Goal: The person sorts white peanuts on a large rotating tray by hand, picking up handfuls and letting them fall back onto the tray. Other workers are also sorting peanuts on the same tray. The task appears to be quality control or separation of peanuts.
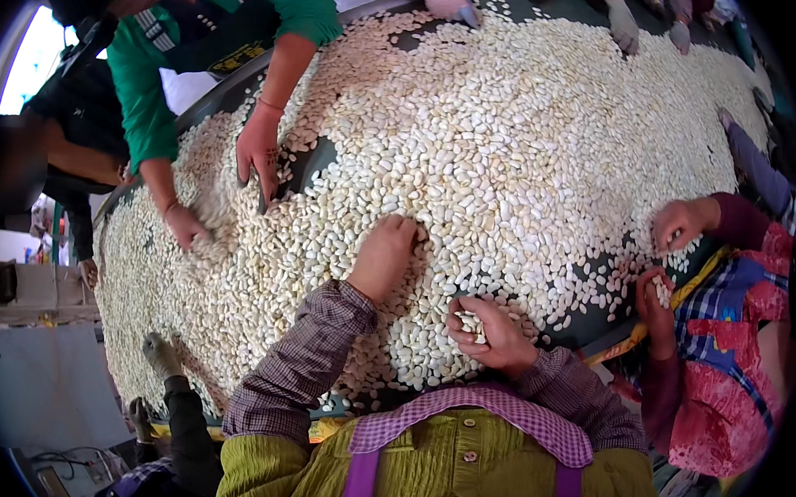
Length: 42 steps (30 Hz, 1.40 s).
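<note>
A thick layer of white beans (pixel 500 145) spreads over a dark table surface in front of me. My left hand (pixel 385 256) rests on the beans, knuckles up and fingers curled down. Its fingertips are hidden, so whether it grips any beans cannot be seen. Closer to my body and to the right, my right hand (pixel 492 335) is turned partly upward and cupped. A few white beans (pixel 473 323) lie within its curled fingers. Loose beans lie around and below both hands.
Across the table, a person in green sleeves works the beans with a gloved hand (pixel 260 148) and another hand (pixel 184 225). At right, a neighbour's hand (pixel 656 298) holds beans. A gloved hand (pixel 161 356) reaches in at lower left. More gloved hands (pixel 622 24) work along the far edge.
</note>
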### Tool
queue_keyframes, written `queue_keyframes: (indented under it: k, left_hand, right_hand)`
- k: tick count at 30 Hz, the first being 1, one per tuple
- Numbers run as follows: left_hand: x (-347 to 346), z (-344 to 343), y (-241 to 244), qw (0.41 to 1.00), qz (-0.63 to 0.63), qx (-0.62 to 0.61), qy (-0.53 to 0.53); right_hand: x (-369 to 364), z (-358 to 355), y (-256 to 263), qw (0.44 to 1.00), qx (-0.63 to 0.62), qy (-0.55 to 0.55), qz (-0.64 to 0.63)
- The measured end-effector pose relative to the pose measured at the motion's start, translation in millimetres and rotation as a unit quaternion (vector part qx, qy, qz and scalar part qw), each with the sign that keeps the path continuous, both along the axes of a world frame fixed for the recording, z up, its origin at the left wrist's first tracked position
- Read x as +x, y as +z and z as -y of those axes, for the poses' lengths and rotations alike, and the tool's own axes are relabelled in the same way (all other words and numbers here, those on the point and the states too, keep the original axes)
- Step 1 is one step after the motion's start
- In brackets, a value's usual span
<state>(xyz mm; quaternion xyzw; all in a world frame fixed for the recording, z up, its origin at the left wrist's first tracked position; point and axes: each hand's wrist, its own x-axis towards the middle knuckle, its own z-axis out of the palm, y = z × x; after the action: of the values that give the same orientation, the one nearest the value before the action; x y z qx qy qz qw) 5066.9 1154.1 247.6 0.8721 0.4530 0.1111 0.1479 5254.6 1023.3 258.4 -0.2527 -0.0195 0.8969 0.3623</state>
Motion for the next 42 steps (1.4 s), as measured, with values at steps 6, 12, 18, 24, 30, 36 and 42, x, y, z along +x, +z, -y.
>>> queue_keyframes:
  k: [6, 12, 18, 24, 30, 36, 42]
  left_hand:
    - [-15.8, 6.1, 32.4, 0.956, 0.195, -0.164, 0.144]
    - [-32.8, -23.4, 24.0, 0.979, 0.158, -0.016, 0.130]
    - [-30.3, -26.4, 2.3, 0.990, 0.079, -0.056, 0.105]
    - [-36.8, 1.0, 5.4, 0.876, 0.301, -0.269, 0.264]
    - [-35.3, -17.7, 22.6, 0.781, 0.440, -0.279, 0.343]
    - [-20.1, -31.6, 22.1, 0.928, 0.168, -0.097, 0.319]
    - [-14.6, -19.5, -12.1, 0.963, 0.022, -0.033, 0.267]
  right_hand:
    - [18.3, -2.2, -7.2, 0.995, 0.078, 0.023, 0.058]
    - [30.5, -2.0, -12.5, 0.976, 0.181, 0.086, 0.085]
    - [43.7, -7.6, -6.7, 0.990, 0.106, 0.055, 0.075]
    - [53.6, -14.2, -0.2, 0.992, 0.066, 0.096, 0.039]
    - [65.2, -21.6, 3.1, 0.870, 0.379, 0.178, 0.261]
    - [81.0, -24.4, -7.8, 0.909, 0.262, 0.226, 0.234]
    - [90.6, -26.9, -11.6, 0.974, 0.041, 0.209, 0.074]
